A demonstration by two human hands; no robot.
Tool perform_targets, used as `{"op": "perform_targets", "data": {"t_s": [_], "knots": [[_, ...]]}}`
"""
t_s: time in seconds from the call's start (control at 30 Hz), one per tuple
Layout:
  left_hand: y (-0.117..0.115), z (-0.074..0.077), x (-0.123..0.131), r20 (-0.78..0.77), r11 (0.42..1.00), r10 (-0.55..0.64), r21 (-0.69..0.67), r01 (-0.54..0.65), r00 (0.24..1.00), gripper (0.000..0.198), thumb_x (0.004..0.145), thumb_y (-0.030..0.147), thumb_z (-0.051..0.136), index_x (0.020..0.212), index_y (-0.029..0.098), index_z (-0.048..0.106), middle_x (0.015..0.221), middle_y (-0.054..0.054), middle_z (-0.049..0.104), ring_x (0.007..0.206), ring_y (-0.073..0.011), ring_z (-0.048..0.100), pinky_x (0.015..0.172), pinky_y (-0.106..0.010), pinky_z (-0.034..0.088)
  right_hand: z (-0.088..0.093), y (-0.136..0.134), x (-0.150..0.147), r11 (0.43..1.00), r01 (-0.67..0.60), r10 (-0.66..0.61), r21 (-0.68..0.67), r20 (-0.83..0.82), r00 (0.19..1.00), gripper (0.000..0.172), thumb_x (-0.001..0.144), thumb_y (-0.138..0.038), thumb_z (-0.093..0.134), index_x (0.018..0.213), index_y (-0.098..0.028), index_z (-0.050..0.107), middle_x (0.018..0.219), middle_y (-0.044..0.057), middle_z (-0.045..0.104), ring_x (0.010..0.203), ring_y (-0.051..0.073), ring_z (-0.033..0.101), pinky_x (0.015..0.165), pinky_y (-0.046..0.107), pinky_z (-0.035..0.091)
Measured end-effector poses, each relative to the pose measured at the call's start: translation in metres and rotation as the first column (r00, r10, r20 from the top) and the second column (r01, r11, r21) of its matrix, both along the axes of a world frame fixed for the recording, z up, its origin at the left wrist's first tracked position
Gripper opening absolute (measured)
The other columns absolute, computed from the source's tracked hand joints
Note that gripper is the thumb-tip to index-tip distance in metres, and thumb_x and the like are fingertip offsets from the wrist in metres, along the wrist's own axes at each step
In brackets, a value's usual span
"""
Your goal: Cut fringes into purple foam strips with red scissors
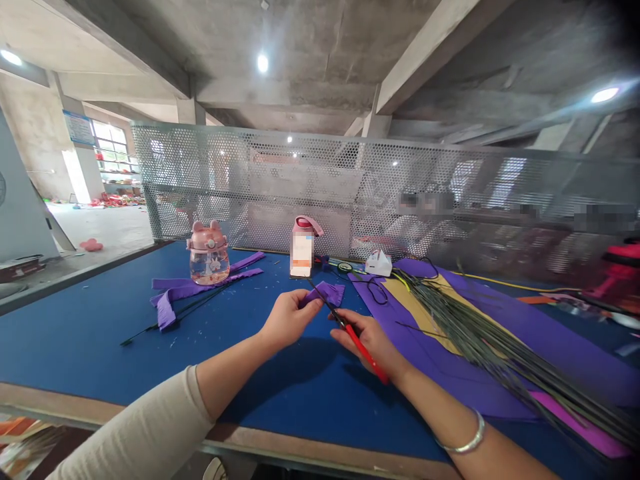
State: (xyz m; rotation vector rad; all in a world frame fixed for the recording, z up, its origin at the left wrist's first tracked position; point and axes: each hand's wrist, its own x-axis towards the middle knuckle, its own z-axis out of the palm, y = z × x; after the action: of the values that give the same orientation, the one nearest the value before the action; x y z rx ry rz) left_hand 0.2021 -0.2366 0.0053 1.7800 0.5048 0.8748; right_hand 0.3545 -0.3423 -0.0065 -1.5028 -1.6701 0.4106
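Observation:
My left hand [290, 317] pinches a short purple strip [327, 292], its fingers closed on the near left end. In my right hand [373, 343] are red-handled scissors [361, 348], with the fingers wrapped about the handles. Their dark blades point up and left and cross in front of the purple strip; whether they touch it I cannot tell. Left of my hands, longer purple strips [183, 291] lie on the blue table [220, 373] with a thin dark green stem [145, 333] beside them.
A pink-lidded bottle [209, 257] stands at the left and a phone [301, 257] stands upright ahead. At right, many dark green stems [465, 320] lie over purple sheets [480, 393]. A small white box [379, 263] sits near the perforated metal screen [310, 180] behind the table.

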Motion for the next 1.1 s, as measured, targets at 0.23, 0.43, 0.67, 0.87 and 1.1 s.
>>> {"op": "perform_targets", "data": {"t_s": [0.23, 0.43, 0.67, 0.87, 1.1], "knots": [[0.002, -0.003, 0.001, 0.009, 0.998, -0.037, -0.048, 0.037, 0.999, 0.031, 0.077, 0.044, 0.053, 0.070, 0.015, 0.054, 0.053, 0.004, 0.048, 0.043, -0.0052, 0.036, 0.041, -0.019, 0.026, 0.000, 0.000, 0.000, 1.000, 0.004, -0.004, 0.003, 0.023, 1.000, 0.037, 0.081, -0.042, 0.055, 0.103, -0.012, 0.060, 0.065, -0.001, 0.050, 0.053, 0.010, 0.037, 0.050, 0.021, 0.035], [0.003, -0.004, 0.002, 0.039, 0.978, -0.130, -0.160, 0.134, 0.991, 0.032, 0.075, 0.046, 0.054, 0.072, 0.014, 0.052, 0.060, 0.000, 0.056, 0.043, -0.0064, 0.045, 0.041, -0.020, 0.033, 0.004, -0.002, 0.001, 1.000, -0.009, 0.009, -0.002, 0.037, 0.999, 0.038, 0.082, -0.045, 0.054, 0.103, -0.014, 0.057, 0.066, -0.001, 0.048, 0.053, 0.010, 0.037, 0.050, 0.022, 0.034], [0.002, 0.000, 0.001, 0.100, 0.988, -0.020, -0.148, 0.034, 0.995, 0.033, 0.075, 0.047, 0.054, 0.070, 0.015, 0.050, 0.053, 0.004, 0.049, 0.040, -0.0052, 0.038, 0.039, -0.019, 0.028, 0.002, -0.005, 0.011, 0.986, -0.167, 0.167, -0.016, -0.005, 0.986, 0.059, 0.076, -0.058, 0.056, 0.118, -0.019, 0.047, 0.076, 0.003, 0.052, 0.070, 0.018, 0.050, 0.060, 0.024, 0.044], [0.001, -0.001, 0.000, 0.015, 1.000, -0.001, -0.027, 0.002, 1.000, 0.034, 0.077, 0.046, 0.052, 0.063, 0.015, 0.050, 0.052, 0.003, 0.048, 0.042, -0.0055, 0.036, 0.042, -0.019, 0.026, 0.000, -0.005, 0.011, 0.974, -0.224, 0.222, -0.041, -0.064, 0.973, 0.065, 0.074, -0.067, 0.050, 0.119, -0.020, 0.047, 0.081, 0.004, 0.052, 0.076, 0.020, 0.050, 0.066, 0.026, 0.043], [0.000, 0.000, -0.002, -0.032, 0.999, 0.019, 0.036, -0.018, 0.999, 0.033, 0.077, 0.044, 0.053, 0.068, 0.013, 0.057, 0.053, 0.003, 0.047, 0.046, -0.0069, 0.036, 0.043, -0.020, 0.027, 0.006, -0.005, 0.007, 0.976, -0.206, 0.203, -0.063, -0.050, 0.978, 0.065, 0.074, -0.070, 0.047, 0.110, -0.016, 0.051, 0.074, 0.002, 0.045, 0.064, 0.015, 0.041, 0.056, 0.023, 0.036]]}}
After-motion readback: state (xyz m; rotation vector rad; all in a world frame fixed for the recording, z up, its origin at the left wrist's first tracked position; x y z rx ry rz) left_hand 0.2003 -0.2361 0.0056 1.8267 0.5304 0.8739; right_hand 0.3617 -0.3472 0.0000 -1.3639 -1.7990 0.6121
